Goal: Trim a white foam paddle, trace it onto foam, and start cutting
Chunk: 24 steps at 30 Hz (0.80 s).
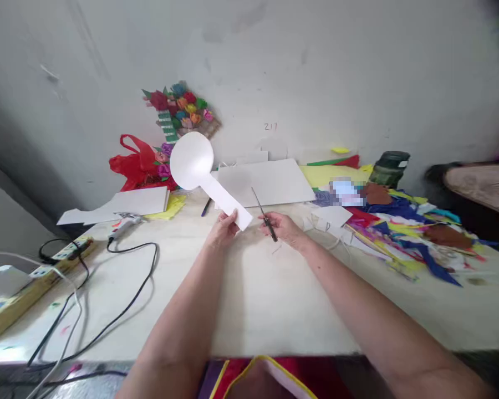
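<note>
My left hand (225, 228) is closed, thumb on top, around the lower end of a white paper cutout (192, 160). The cutout has a round disc at its upper end and a straight strip running down to my fingers; it is held up above the table. In my right hand (286, 228) is a pair of scissors (269, 226) with dark handles, seen nearly edge-on. Their thin blades point up and away to the left, apart from the paper. How my fingers sit in the handles is partly hidden.
White sheets (261, 183) lie behind my hands, with a dark pen (206, 207) beside them. Colourful scraps (419, 233) heap at the right near a dark jar (390, 168). At left are a glue gun (125, 226), its black cable (147, 280) and a power strip (37, 285). Paper flowers (187, 108) stand against the wall.
</note>
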Motion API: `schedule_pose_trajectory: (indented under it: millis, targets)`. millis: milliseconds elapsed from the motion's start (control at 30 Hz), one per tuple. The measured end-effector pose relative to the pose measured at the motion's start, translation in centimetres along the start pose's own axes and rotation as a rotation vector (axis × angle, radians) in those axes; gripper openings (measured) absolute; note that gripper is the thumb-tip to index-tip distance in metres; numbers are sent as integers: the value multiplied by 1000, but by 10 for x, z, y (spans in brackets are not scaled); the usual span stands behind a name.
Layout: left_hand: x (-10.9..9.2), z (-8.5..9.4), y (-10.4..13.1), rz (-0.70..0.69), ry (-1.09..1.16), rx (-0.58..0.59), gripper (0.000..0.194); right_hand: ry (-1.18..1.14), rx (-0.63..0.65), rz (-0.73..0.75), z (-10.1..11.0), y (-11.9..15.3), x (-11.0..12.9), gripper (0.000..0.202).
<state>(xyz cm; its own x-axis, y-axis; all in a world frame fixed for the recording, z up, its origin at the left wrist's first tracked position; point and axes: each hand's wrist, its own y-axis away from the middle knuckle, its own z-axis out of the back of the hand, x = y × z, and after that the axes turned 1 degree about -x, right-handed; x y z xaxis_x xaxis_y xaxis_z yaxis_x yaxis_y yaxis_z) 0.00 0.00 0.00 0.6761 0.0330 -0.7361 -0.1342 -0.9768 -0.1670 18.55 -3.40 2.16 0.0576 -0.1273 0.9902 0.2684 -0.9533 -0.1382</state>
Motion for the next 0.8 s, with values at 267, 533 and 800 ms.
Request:
schedule_pose_trajectory:
  millis: [267, 533, 800]
  targets:
    - [1, -3, 5, 65, -191, 143, 29, -22, -107, 40, -6, -2, -3, 49]
    - [5, -13, 9, 82, -257, 203, 32, 154, -179, 186, -8, -9, -15, 38]
    - [-1, -12, -4, -132, -90, 19, 35, 1214, -293, 687, -4, 2, -6, 30]
